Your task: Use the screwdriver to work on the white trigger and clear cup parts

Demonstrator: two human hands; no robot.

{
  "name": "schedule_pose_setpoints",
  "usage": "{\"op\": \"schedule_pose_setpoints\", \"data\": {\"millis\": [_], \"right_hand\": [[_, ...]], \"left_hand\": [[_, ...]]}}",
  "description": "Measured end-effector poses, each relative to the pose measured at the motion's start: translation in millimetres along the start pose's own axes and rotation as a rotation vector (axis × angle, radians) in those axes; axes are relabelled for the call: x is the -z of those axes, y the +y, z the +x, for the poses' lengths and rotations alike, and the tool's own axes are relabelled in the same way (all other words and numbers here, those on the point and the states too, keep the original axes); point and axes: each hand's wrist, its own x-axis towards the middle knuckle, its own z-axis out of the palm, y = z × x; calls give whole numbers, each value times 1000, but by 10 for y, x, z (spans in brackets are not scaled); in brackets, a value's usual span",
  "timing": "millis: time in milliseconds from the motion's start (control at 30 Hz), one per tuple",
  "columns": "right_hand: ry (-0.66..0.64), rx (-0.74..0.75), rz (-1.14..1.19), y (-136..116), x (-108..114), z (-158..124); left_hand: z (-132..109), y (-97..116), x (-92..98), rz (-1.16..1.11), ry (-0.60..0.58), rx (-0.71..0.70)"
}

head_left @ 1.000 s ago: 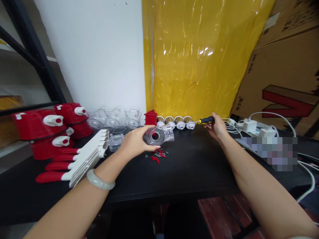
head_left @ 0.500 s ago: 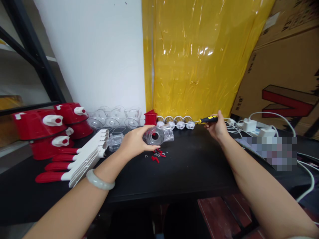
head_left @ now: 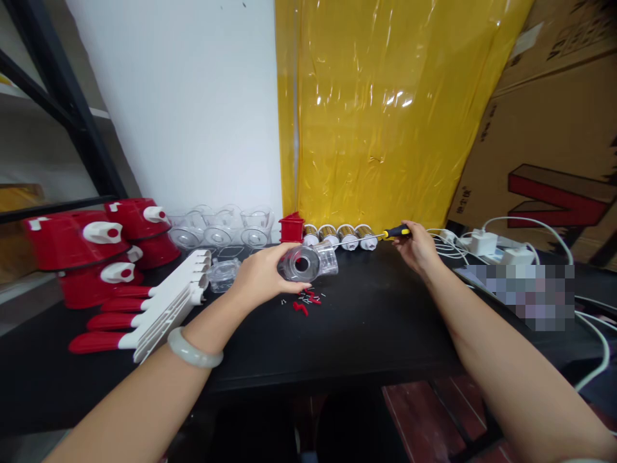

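My left hand is closed around a clear plastic housing with a round opening, held above the black table. In my right hand is the black and yellow handle of a screwdriver. Its long shaft points left, and the tip meets the right end of the housing; the exact contact is too small to make out. Below the housing lie small red plastic parts and several loose screws. Another clear plastic part rests left of my left hand.
Stacked red containers and white pieces with red handles stand at left. Clear cups, a red holder and white-capped cylinders line the back. White chargers and cables lie at right, before a cardboard box.
My right hand has shifted its grip on the screwdriver handle, its fingers now wrapped closer round the end. The housing in my left hand has barely moved.
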Motion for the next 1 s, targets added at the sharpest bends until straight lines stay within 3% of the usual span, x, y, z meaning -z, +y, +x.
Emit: {"op": "schedule_pose_setpoints", "data": {"millis": [200,433,567,733,1000], "right_hand": [[-43,-18,34,-17,41,-14],[-7,83,-86,2,17,-19],[23,41,-28,-51,12,-30],[-54,-17,39,-105,19,-69],[8,78,-121,-19,11,-43]], "left_hand": [[-4,29,9,-4,-24,22],[-2,16,6,-4,-12,-1],[-4,3,3,-5,-13,-4],[-5,-10,1,-7,-1,-6],[-3,-14,-1,0,-1,-2]]}}
